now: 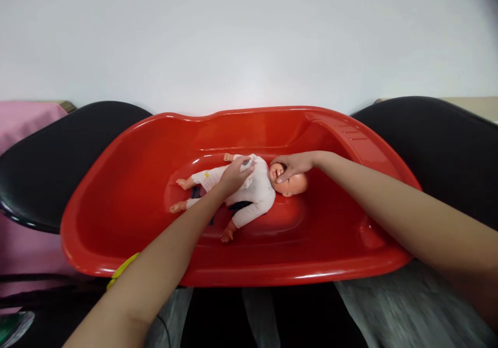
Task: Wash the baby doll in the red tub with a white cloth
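A baby doll (260,188) in white clothes lies on its back inside a red baby bathtub (128,192). Its head points right and its bare feet point left. Over the doll's chest is my left hand (235,174), with bent fingers gathering the white shirt (258,166). My right hand (294,164) spans the doll's face, thumb on one cheek and fingers at the other side. Part of the doll's face is covered by that hand. Dark patches, perhaps straps, show beneath the doll's legs and side.
Black rounded seats (46,156) stand at the tub's left and right ends. Behind rises a plain white wall (249,42). Pink cloth (27,120) shows at far left, and a yellow item (122,267) sits by the tub's near left rim.
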Motion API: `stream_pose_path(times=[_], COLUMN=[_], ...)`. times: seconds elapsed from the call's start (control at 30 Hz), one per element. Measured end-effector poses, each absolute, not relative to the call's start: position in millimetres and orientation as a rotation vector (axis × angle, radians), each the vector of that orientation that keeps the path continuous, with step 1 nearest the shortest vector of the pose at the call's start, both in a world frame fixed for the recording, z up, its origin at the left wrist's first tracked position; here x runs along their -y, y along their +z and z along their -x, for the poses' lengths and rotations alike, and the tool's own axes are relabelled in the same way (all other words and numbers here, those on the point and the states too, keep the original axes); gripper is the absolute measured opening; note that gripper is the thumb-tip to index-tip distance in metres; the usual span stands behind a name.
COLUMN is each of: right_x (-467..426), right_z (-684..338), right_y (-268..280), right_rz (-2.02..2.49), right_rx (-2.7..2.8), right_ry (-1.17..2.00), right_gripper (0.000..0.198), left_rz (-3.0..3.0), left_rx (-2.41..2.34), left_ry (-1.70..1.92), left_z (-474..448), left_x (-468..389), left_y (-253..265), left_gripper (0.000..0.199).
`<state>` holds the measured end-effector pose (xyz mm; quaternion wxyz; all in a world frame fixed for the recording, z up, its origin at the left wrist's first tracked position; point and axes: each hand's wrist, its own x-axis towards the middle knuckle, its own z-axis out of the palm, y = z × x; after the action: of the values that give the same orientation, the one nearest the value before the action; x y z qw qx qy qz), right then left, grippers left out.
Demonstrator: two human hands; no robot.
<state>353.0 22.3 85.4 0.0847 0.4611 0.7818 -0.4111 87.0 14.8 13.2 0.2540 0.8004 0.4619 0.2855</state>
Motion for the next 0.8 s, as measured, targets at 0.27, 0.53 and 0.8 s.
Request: stream_pose_path(times=[0.27, 0.53, 0.8], right_x=[-32, -29, -25], right_z=[-363, -363, -359], right_y=[72, 72, 78], right_rz=[-1.352, -1.352, -1.326], right_rx=[-2.353, -2.324, -2.314], right_ry=[-1.214, -1.286, -1.361], right_gripper=[0.079, 0.076, 0.072], left_rz=[-2.469, -2.305, -2.249], left_rx=[-1.456, -1.642, -1.907], left_ry=[0.315, 0.312, 0.336], left_z=[-83, -57, -4], left_x=[-17, -35, -44], left_y=[-18, -29, -32], left_gripper=[0.061, 0.064, 0.055])
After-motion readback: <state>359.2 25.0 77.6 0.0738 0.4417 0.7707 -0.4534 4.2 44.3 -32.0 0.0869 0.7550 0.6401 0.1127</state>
